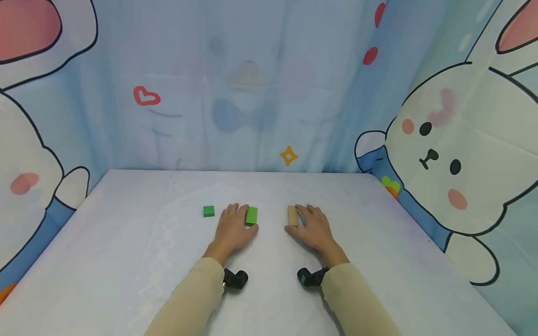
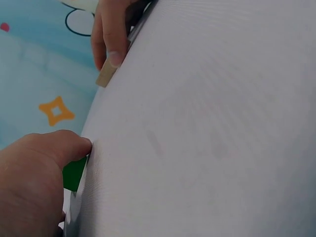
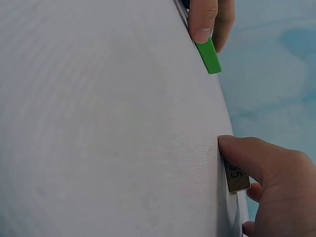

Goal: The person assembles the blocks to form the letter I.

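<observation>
My left hand (image 1: pixel 232 229) is at the middle of the table and pinches a bright green rectangular block (image 1: pixel 251 215) between thumb and fingers. The right wrist view shows one end of that green block (image 3: pixel 212 61) sticking out past the fingers. Across a gap to the right, my right hand (image 1: pixel 313 229) pinches a light wooden block (image 1: pixel 292 216), thumb at its near end and fingers at the far side. Dark printed marks show on the wooden block (image 3: pixel 238 177) in the right wrist view. Both blocks are at the tabletop, partly covered by the hands.
A smaller green block (image 1: pixel 208 211) lies just left of my left hand. The white-covered table (image 1: pixel 126 242) ends at a blue curtain (image 1: pixel 235 93) printed with cartoon rabbits, which hangs behind and along the sides. A black device (image 1: pixel 236 279) is worn on the left wrist, another (image 1: pixel 310 277) on the right.
</observation>
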Demonstrator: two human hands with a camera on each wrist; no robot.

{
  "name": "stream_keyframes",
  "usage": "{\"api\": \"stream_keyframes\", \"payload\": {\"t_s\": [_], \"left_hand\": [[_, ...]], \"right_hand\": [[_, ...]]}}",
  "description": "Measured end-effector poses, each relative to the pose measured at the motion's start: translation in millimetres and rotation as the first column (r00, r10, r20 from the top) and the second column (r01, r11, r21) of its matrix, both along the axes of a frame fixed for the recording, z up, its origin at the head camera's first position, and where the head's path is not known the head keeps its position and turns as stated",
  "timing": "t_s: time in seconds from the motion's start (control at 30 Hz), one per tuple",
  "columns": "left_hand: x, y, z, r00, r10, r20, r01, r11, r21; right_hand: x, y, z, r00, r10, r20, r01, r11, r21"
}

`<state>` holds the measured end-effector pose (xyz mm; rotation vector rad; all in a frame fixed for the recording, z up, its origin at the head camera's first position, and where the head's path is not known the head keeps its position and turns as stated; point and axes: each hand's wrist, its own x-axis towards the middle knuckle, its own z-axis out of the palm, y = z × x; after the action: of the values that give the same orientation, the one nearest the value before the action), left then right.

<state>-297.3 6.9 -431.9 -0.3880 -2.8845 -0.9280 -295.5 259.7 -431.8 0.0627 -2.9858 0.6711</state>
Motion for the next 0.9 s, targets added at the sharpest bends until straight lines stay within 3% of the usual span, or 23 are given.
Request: {"api": "stream_keyframes", "payload": {"t_s": [0.9], "left_hand": [[-1.8,1.1,-1.7,1.0,0.009,-0.021,-0.008,1.0,0.03]], "right_hand": [[2.1,-2.4,-4.7,0.999,-0.042,-0.006,0.042,0.998,0.039]]}}
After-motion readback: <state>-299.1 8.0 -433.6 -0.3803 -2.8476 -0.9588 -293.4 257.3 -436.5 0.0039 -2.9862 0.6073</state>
